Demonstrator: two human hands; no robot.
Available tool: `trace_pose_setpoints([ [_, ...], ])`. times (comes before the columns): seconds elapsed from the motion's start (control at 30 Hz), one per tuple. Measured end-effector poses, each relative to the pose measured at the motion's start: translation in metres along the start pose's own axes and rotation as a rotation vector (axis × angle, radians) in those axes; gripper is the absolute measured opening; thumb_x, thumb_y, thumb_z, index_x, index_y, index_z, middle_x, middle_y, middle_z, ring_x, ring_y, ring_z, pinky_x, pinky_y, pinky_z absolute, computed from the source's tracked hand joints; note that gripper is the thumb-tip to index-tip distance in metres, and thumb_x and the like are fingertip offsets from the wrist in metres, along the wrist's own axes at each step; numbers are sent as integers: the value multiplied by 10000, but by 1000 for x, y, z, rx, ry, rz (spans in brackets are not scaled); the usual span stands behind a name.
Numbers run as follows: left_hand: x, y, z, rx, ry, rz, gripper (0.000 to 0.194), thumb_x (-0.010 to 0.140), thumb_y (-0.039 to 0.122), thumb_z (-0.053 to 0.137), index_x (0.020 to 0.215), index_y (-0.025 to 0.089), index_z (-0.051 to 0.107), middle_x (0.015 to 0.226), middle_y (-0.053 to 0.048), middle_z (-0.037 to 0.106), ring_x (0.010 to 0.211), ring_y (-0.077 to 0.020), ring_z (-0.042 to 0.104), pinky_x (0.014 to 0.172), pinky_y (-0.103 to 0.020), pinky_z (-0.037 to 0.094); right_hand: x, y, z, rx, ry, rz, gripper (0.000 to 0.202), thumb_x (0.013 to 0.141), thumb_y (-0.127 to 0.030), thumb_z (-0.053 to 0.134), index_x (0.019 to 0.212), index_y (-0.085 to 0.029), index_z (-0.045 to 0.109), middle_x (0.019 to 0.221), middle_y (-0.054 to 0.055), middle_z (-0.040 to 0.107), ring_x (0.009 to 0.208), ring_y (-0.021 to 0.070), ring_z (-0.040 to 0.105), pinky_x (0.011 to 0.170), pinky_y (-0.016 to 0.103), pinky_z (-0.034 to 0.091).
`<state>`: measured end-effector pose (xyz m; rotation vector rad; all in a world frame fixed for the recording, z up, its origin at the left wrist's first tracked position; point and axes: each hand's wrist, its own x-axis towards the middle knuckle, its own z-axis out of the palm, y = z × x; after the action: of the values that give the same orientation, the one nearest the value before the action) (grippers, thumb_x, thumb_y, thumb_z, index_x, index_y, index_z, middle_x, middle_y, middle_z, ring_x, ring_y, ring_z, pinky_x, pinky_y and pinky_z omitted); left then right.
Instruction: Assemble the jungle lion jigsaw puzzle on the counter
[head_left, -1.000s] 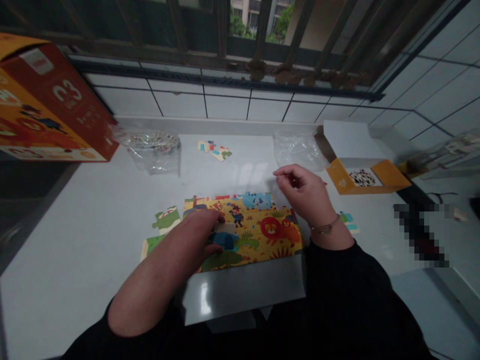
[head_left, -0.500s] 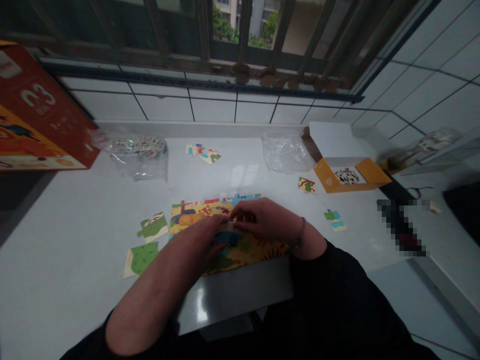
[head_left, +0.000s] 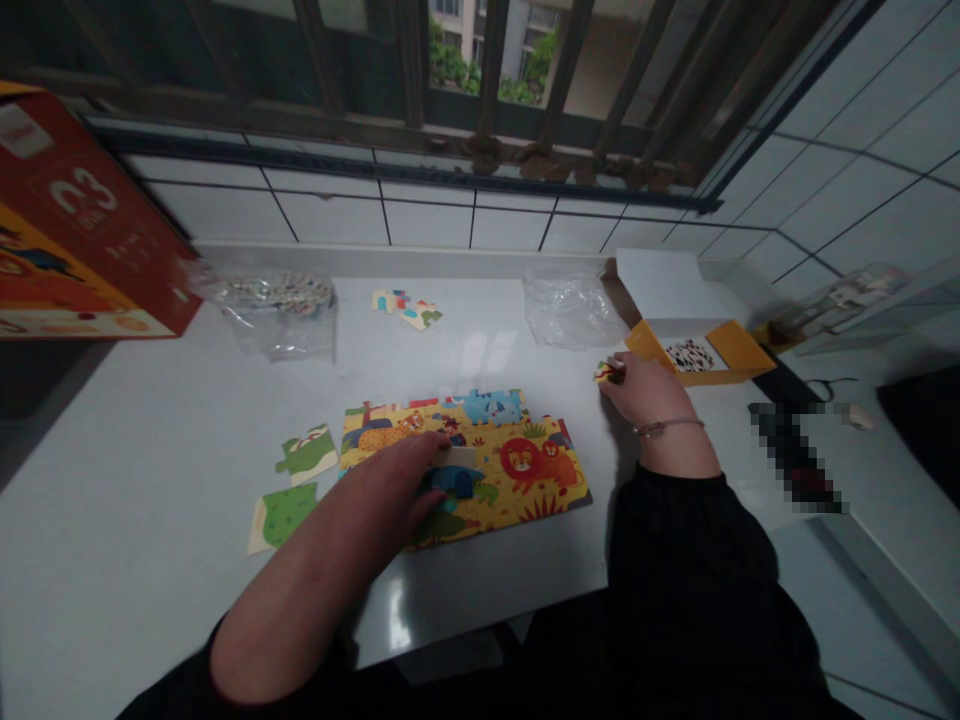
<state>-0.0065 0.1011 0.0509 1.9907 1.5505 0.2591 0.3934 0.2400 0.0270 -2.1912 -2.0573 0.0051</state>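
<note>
A partly assembled jigsaw puzzle (head_left: pixel 547 460) with a lion, a leopard and a blue elephant lies on the counter before me. My left hand (head_left: pixel 416 470) rests across its left half, fingers stretched out and thumb apart, beside a pale bare patch in the picture. To the right, my right hand (head_left: pixel 637 395) is closed with its fingertips on a small colourful puzzle piece (head_left: pixel 606 372). Whether that piece is off the counter I cannot tell. Two green puzzle pieces, one upper (head_left: pixel 309 452) and one lower (head_left: pixel 282 516), lie left of the puzzle.
Loose pieces (head_left: pixel 407 308) lie toward the wall. A clear bag of pieces (head_left: pixel 277 310) sits by a red box (head_left: pixel 112 210) at left. An empty-looking plastic bag (head_left: pixel 570 310) and an opened yellow box (head_left: pixel 701 372) are at back right. Barred windows rise behind.
My right hand has left the puzzle's middle and moved right to the small piece near the yellow box, uncovering the lion picture. My left hand has stayed about where it was.
</note>
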Motion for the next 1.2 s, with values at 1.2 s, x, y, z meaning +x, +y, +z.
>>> trace_pose_setpoints([
  [1.2,-1,-8,7,-1,35,8,494,948,277,715,1441,258,681,1389,-132,798,1272,-342,776,1132,-511,606,-23,-79,0,423,-111,-249,204,883,-326,888,988,-210,757,958,51,695,836,218,649,762,342,490],
])
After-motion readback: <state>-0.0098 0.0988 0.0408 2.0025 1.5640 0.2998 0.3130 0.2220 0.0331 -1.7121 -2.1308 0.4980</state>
